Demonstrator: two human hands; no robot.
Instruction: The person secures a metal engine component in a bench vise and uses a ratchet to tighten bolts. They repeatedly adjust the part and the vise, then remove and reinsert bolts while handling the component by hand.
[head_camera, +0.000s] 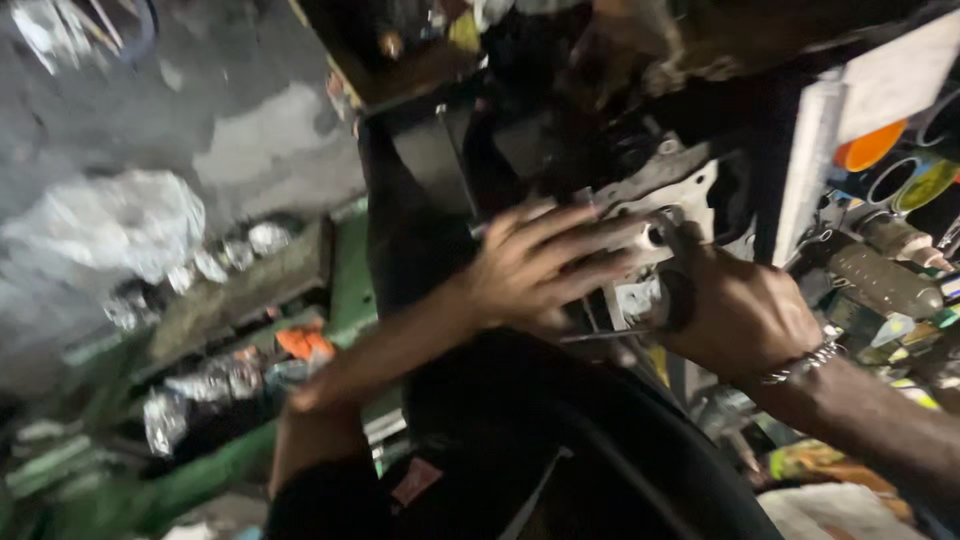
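The grey metal engine part (665, 195) is sitting at the centre, crowded by dark machinery. The left hand (535, 265) is lying flat on it, fingers spread, gripping nothing. The right hand (740, 315) is closing around a black round piece (680, 300) just beside it.

Dim, cluttered workshop under weak light. A patchy grey concrete wall (240, 130) fills the left, above a green bench (350, 280) littered with crumpled plastic bags (130, 220). On the right, a white shelf (815, 160) holds coloured cans (870, 148).
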